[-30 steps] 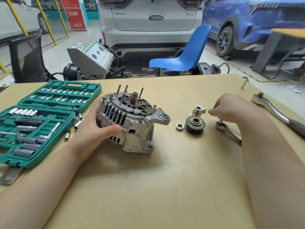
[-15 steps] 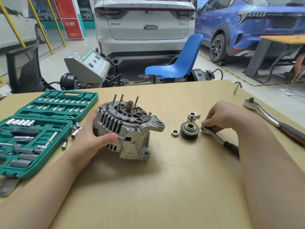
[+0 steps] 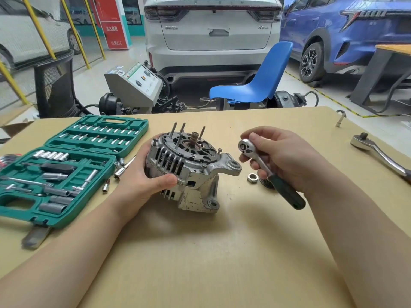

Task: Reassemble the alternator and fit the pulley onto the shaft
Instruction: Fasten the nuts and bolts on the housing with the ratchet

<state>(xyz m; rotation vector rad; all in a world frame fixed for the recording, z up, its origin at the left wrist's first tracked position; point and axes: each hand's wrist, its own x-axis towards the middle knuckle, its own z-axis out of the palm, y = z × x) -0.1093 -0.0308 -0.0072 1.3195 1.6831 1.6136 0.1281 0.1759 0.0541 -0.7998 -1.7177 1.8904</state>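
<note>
Lifted off the tan tabletop, small chrome ratchet with green-black handle is sitting clasped in right hand, left hand gripping upright silver alternator housing; through-bolt tightening likely pending, socket needed.

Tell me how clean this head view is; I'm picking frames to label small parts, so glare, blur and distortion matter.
Head view: even, soft light; faint shadow below the alternator. Glare on the ratchet head in the right hand. Wide-angle bending curves the table far edge. The pulley is mostly hidden; the nut stays sharp.
</note>
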